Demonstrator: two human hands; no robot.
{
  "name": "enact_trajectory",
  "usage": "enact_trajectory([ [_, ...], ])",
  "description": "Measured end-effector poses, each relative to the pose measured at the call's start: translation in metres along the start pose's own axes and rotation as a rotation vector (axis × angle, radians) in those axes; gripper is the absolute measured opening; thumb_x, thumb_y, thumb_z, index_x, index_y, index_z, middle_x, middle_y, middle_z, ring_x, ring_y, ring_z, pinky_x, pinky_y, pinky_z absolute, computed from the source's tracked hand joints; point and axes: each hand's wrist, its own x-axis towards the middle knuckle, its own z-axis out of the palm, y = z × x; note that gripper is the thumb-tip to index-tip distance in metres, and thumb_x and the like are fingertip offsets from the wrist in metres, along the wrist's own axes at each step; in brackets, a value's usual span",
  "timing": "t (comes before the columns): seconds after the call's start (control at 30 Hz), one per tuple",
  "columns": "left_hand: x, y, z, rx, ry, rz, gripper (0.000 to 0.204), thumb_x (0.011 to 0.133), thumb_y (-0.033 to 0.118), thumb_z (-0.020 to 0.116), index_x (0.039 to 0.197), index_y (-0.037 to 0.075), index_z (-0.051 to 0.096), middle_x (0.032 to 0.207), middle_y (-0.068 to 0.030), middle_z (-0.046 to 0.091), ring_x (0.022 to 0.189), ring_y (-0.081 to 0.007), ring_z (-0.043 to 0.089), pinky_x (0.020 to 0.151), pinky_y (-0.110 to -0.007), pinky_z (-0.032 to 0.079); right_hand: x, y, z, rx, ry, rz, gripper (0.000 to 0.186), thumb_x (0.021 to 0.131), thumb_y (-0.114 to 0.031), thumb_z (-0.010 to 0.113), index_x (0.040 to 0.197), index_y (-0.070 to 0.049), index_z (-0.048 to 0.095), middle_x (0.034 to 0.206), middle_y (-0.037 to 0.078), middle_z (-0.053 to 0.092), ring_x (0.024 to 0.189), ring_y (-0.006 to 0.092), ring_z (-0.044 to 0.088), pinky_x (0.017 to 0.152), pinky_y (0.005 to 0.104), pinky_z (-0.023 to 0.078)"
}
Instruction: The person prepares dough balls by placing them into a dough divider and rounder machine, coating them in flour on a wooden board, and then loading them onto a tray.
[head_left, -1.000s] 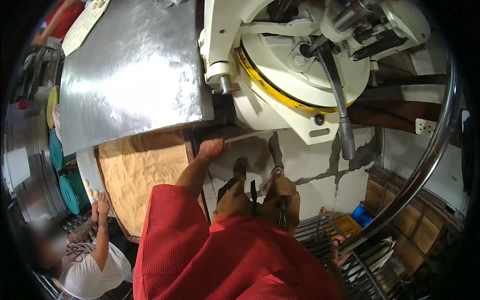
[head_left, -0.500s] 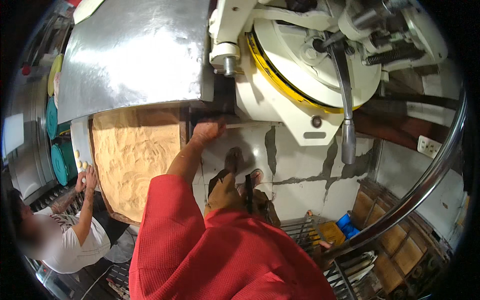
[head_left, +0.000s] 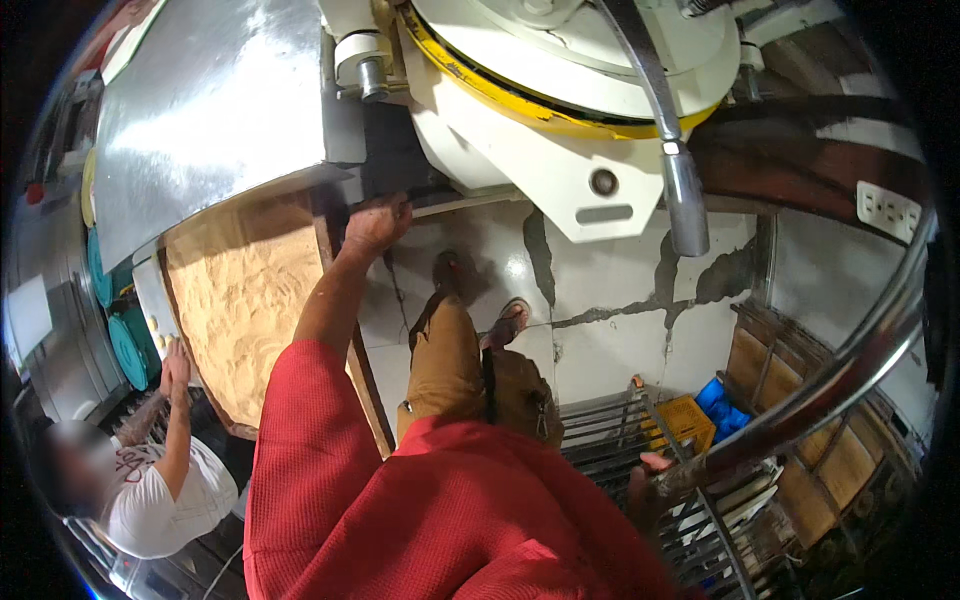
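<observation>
My left hand (head_left: 376, 226) reaches forward beside the wooden frame of a wide, shallow tray (head_left: 322, 245) of pale tan, powdery crumbs. Its fingers curl in front of the dark gap beneath a cream-coloured machine (head_left: 590, 180) with a yellow rim. What they hold, if anything, is hidden. My right hand (head_left: 648, 475) is low on the right, mostly covered by shadow and my red sleeve. Its visible fingers wrap at the lower end of a thick, curved metal tube (head_left: 800, 420).
A steel-topped table (head_left: 210, 120) stands over the tray's far end. To the left, a co-worker in a white shirt (head_left: 170, 500) handles small pale pieces at the tray's edge. A lever (head_left: 685, 195) juts from the machine. A metal rack (head_left: 600, 430) and yellow crate (head_left: 685, 425) stand at right.
The view has shifted, so the machine and table sit higher and further left. My left hand also appears further left and higher, closer to the tray's frame. My right hand stays at the tube.
</observation>
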Motion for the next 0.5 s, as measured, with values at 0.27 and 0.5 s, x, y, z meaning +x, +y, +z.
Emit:
enact_trajectory([
  [0.27,0.003,-0.004,-0.001,-0.005,0.078,0.056,0.034,0.096,0.041,0.058,0.119,0.018,0.064,0.100,-0.0175,0.073,0.088,-0.0388,0.071,0.076,-0.051,0.059,0.004,-0.016,0.001,0.028,0.158,-0.071,0.033,0.088,-0.027,0.075,0.107,-0.002,0.065,0.079,-0.001,0.053,0.072,0.0141,0.048,0.069,0.0352,0.041],
  [0.5,0.000,0.002,-0.013,-0.076,0.062,-0.068,0.028,0.095,0.039,0.060,0.113,0.019,0.065,0.094,-0.0192,0.073,0.085,-0.0419,0.071,0.075,-0.051,0.058,0.004,-0.014,0.001,0.086,0.191,-0.091,0.022,0.083,-0.008,0.071,0.103,-0.004,0.066,0.092,0.005,0.062,0.083,0.0166,0.056,0.078,0.0356,0.047],
])
